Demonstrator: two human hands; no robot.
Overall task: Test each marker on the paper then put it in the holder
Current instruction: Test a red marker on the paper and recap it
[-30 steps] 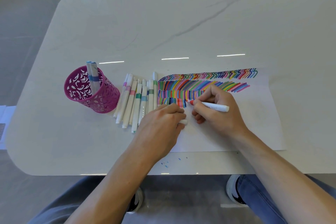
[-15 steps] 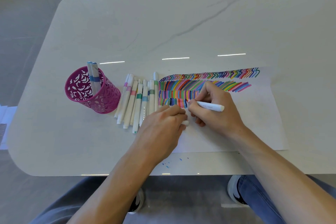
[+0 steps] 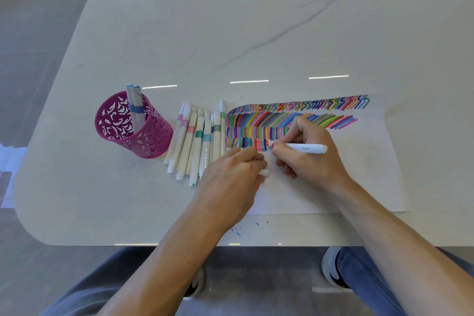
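Though it's white, marker (image 3: 305,148) tips red.

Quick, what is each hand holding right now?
Left hand: curled round a white cap.
Right hand: grips a marker, tip on the paper.

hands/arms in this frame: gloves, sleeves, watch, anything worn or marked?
Nothing worn. Left hand and right hand are bare: no gloves, rings or tape that I can see. Left forearm and right forearm are bare down to the frame edge, with no sleeve, watch or band in view. No cables or tags on them.
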